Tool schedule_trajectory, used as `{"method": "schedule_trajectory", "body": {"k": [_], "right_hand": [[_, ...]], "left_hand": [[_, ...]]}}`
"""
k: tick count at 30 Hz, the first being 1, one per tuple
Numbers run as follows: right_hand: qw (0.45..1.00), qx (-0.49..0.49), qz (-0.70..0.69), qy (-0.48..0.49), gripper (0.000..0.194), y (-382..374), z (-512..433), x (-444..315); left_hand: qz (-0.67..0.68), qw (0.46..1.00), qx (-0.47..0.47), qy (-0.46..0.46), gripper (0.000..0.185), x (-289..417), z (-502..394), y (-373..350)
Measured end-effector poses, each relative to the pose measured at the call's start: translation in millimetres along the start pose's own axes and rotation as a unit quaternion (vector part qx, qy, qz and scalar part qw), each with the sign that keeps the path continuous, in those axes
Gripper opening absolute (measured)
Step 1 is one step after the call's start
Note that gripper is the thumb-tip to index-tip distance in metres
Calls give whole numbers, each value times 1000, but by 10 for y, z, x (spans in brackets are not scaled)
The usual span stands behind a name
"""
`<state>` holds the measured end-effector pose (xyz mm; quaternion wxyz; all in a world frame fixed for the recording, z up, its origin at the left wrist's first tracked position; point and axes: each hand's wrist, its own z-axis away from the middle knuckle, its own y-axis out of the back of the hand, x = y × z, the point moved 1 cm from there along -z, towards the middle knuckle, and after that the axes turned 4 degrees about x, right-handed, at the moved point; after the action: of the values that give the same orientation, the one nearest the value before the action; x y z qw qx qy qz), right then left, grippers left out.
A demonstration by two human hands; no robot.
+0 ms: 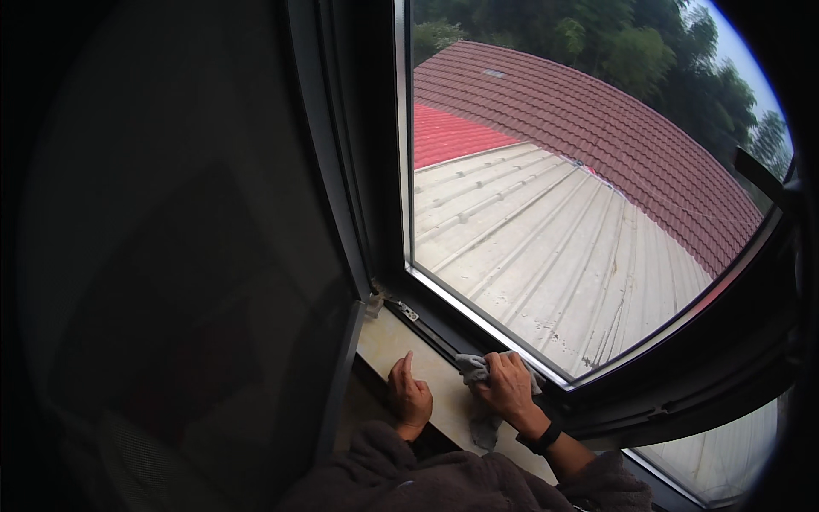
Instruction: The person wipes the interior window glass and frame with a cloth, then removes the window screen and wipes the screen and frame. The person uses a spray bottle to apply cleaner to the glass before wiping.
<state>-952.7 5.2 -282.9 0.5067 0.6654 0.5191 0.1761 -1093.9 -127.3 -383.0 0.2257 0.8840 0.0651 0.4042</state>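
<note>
My right hand (pixel 508 387), with a black band (pixel 542 439) at its wrist, grips a grey cloth (pixel 472 368). The cloth is pressed against the lower rail of the dark window frame (pixel 441 320), and part of it hangs down over the pale windowsill (pixel 377 336). To the left, my left hand (pixel 410 395) hovers over or rests on the sill; which of these I cannot tell. Its index finger points up, its other fingers are partly curled, and nothing shows in it. A metal window hinge (pixel 407 312) sits in the frame's track, beyond both hands.
A dark panel (pixel 326 384) stands along the left. A small crumpled pale scrap (pixel 375 304) lies in the sill's far corner. Through the glass I see a pale ribbed roof (pixel 531 256), a brown tiled roof (pixel 576 109) and trees. A dark curved rail (pixel 678 409) runs at right.
</note>
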Motion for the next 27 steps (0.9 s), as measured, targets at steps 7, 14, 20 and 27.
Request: {"method": "schedule_trajectory", "body": {"k": [7,14,20,27], "right_hand": [[985,-141,-82,61,36,-989,-1037,-543],[998,-20,8,54,40,-1112,-897,-582],[999,-7,18,51,29,-973,-787,-543],[996,-54,66,-20,30,-330,44,-232]], "left_hand": [[21,1000,-10,7,64,12,-16,60],[17,1000,4,6,67,55,-46,59],[11,1000,14,-2,68,25,-45,29],[34,999,11,9,74,1,-17,-20]]}}
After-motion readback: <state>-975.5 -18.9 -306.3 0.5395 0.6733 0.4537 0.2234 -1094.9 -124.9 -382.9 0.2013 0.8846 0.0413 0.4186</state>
